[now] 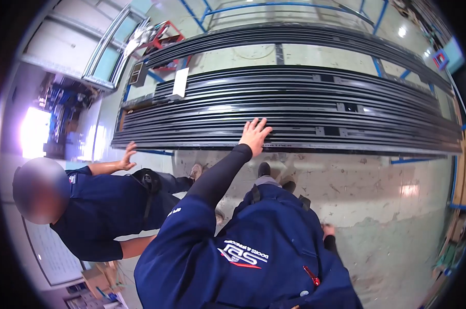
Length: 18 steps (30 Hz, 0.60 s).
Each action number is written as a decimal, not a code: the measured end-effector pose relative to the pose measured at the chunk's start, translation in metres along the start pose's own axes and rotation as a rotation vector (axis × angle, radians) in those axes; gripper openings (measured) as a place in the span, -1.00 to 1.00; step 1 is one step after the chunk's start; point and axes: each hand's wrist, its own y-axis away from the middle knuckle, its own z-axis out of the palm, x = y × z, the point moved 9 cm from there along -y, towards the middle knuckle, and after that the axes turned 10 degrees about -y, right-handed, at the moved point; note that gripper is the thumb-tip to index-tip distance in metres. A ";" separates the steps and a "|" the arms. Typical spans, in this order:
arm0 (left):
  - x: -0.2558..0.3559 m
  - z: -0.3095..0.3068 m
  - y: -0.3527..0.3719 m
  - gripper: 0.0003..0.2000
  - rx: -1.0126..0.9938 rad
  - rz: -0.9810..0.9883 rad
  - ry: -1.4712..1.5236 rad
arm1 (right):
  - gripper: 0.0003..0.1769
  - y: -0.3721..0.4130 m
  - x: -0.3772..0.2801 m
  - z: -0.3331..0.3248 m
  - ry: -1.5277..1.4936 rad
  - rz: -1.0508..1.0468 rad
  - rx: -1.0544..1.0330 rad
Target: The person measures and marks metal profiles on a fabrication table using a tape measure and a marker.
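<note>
A: Resting the left hand [254, 135] flat on the near edge of the pile of long black strips [294, 108]. Spreading the fingers wide, gripping nothing, just touching the top.
B: Lifting anything yet?
A: No. Looks hardly started: only touching, not picking up or pulling out a single strip. Seeing the whole pile lying neat on the blue rack [418, 160], above the grey floor [387, 206], right in front of the shoes [264, 169].
B: And the right hand [328, 230]?
A: Hanging low by the hip, well apart from the pile. Peeking out past the jacket [274, 232] only a little, so cannot tell if open or closed. Showing nothing held.
B: Working alone?
A: No. Sharing the pile with a helper's hand [127, 156] at the left end, touching the same near edge with loose fingers.
B: Anything else there?
A: Spotting a small white piece [180, 82] lying on top, far left. Spotting a second black pile [294, 38] farther back, touched by nobody.
B: So, done so far?
A: Just laying hands on, by the look of it. Leaving all the rest undone.
</note>
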 end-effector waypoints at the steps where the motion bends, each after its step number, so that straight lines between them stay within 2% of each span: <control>1: 0.000 0.002 0.001 -0.25 0.008 0.003 -0.016 | -0.70 0.007 0.005 0.008 -0.153 -0.171 0.011; 2: 0.001 0.003 0.001 -0.24 0.014 0.012 -0.033 | -0.67 0.004 0.012 0.014 -0.313 -0.337 0.021; 4: 0.001 0.011 0.004 -0.05 -0.045 0.069 -0.144 | -0.64 0.002 0.003 0.029 -0.056 -0.283 -0.008; 5: -0.005 0.018 0.005 0.01 -0.131 0.075 -0.005 | -0.62 0.001 -0.002 0.036 0.069 -0.258 -0.019; 6: -0.010 0.017 0.005 0.07 -0.215 0.081 0.135 | -0.61 0.005 -0.016 0.044 0.013 -0.267 -0.077; 7: -0.011 0.016 0.002 0.12 -0.289 0.098 0.139 | -0.60 0.006 -0.041 0.055 -0.039 -0.282 -0.142; 8: -0.012 0.009 0.002 0.15 -0.283 0.121 0.171 | -0.58 0.014 -0.067 0.065 -0.085 -0.292 -0.211; 9: -0.012 0.013 0.003 0.15 -0.278 0.106 0.189 | -0.56 0.033 -0.088 0.067 -0.322 -0.092 -0.150; 10: -0.014 0.016 0.000 0.15 -0.262 0.092 0.204 | -0.60 0.041 -0.109 0.069 -0.408 -0.075 -0.172; 14: -0.010 0.017 0.010 0.00 -0.051 -0.055 0.213 | -0.62 0.028 -0.176 0.074 -0.222 -0.115 -0.161; 18: -0.014 0.000 0.041 -0.17 0.166 -0.264 0.578 | -0.69 0.028 -0.222 0.074 -0.116 -0.137 -0.138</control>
